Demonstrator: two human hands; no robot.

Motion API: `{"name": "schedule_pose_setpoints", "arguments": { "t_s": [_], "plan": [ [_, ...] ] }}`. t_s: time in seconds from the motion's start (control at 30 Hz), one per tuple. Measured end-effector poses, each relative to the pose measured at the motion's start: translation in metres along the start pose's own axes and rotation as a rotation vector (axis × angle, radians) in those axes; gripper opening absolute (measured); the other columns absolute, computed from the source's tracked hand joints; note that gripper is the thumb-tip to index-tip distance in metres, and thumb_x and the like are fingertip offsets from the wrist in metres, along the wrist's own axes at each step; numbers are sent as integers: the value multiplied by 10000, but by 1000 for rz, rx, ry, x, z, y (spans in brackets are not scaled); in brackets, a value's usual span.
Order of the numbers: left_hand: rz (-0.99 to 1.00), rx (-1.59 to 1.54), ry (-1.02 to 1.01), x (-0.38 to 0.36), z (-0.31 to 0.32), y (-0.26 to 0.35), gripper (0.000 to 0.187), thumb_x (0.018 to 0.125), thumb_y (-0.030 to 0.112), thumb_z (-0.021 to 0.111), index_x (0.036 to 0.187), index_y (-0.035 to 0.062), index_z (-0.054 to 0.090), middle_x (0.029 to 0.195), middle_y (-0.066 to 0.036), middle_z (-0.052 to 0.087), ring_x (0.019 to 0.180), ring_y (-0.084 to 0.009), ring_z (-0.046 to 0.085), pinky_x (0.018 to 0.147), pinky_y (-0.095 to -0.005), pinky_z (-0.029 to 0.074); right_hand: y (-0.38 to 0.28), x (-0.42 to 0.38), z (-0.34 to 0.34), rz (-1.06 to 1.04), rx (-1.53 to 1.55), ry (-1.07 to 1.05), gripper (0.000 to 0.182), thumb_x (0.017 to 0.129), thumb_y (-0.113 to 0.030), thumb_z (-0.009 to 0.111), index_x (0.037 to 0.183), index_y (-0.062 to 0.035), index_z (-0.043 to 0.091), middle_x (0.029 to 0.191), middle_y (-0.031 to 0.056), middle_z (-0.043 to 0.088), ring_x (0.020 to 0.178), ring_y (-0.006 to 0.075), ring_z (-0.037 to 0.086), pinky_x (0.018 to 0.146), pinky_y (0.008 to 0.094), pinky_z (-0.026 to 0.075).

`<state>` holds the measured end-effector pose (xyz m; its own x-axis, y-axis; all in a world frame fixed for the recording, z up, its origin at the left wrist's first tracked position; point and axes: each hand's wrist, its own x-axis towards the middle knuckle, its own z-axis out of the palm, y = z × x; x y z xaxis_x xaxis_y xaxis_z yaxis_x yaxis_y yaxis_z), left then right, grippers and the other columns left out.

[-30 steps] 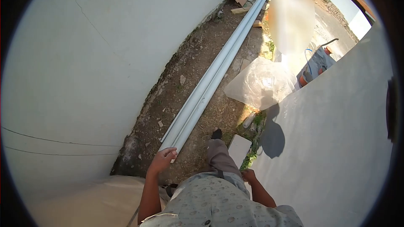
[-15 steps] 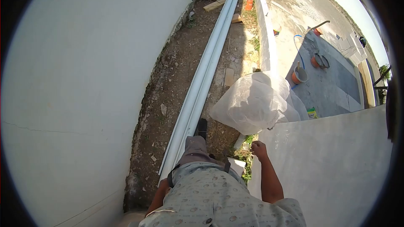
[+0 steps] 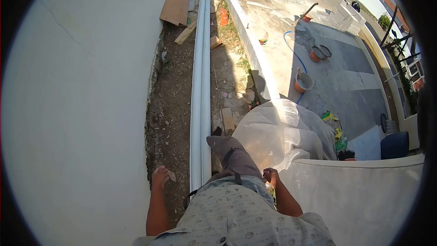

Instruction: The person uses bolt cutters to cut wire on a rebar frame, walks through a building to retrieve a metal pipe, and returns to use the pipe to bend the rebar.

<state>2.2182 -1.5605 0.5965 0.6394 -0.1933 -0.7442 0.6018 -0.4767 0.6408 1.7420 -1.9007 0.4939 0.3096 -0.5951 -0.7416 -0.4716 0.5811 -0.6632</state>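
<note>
My left hand hangs at my left side over the dirt strip, its fingers curled and nothing visible in them. A pale flat stone shows just beyond it on the dirt. My right hand is loosely closed by my right thigh, near the low edge of a translucent plastic sheet, with nothing seen in it. Two long white pipes lie along the ground between my left hand and my leg. One dark shoe shows ahead, right of the pipes.
A tall white wall stands close on the left. On the right are a low wall and a curved grey wall. Ahead lie a brown board, a wood offcut and an orange bucket. Mortar buckets stand beyond.
My view has moved forward and turned right, bringing the plastic sheet and pipes nearer. My left hand has swung out into sight. My right hand remains beside my thigh.
</note>
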Motion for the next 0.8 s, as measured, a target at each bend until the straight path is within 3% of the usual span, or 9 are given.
{"name": "schedule_pose_setpoints", "arguments": {
  "t_s": [0.27,0.33,0.4,0.43,0.53,0.6,0.67,0.7,0.8],
  "plan": [
    [-142,134,-164,112,137,68,443,957,316,493,1283,15,491,1129,-140,600,984,-240,610,865,-373,479,-149,171,15,96,-1,81,182,861,-129,604,983,4,629,723,113,617,550,192,622,432,311,477],
    [21,668,-345,135,155,79,416,952,305,501,1252,16,503,1098,-137,601,955,-237,611,828,-369,486,-195,188,10,141,-39,179,199,851,-138,613,989,5,629,720,105,614,548,181,616,436,299,473],
    [177,976,-437,167,185,107,389,948,293,508,1221,17,516,1067,-135,602,926,-234,612,792,-365,492,-230,212,-7,-36,43,150,222,848,-145,622,1003,13,630,722,102,615,554,176,618,442,300,478],
    [229,1045,-465,180,202,133,376,945,288,512,1205,17,522,1051,-133,603,912,-232,613,773,-363,495,-237,229,-20,-77,128,98,238,852,-158,625,1008,21,634,728,99,622,566,175,628,452,300,487],
    [379,1077,-545,226,252,226,336,938,271,523,1159,18,540,1005,-129,604,868,-228,615,718,-356,504,-268,262,-46,-216,-4,365,231,857,-159,619,993,27,640,735,100,632,575,172,639,457,306,497],
    [466,990,-615,241,297,302,310,933,259,530,1127,18,552,974,-127,605,840,-225,616,682,-352,510,-292,261,-61,-76,108,452,228,843,-162,629,975,23,649,741,107,643,575,173,648,468,303,511],
    [128,561,-582,247,354,379,285,929,248,537,1096,19,564,943,-124,606,811,-221,617,645,-348,516,-300,270,-79,-11,158,555,233,837,-167,633,977,19,650,742,108,647,581,176,652,477,305,521],
    [-203,401,-466,298,373,394,258,921,236,546,1066,25,573,929,-119,605,793,-220,615,620,-355,512,-295,276,-85,32,167,586,246,833,-176,635,994,9,649,741,102,649,582,176,652,476,307,524],
    [71,731,-679,424,425,439,228,912,216,547,1059,44,575,876,-109,600,759,-209,606,596,-354,485,-288,280,-93,170,310,632,240,844,-175,616,1005,-2,650,755,97,656,586,175,657,464,315,526]
  ]
}}
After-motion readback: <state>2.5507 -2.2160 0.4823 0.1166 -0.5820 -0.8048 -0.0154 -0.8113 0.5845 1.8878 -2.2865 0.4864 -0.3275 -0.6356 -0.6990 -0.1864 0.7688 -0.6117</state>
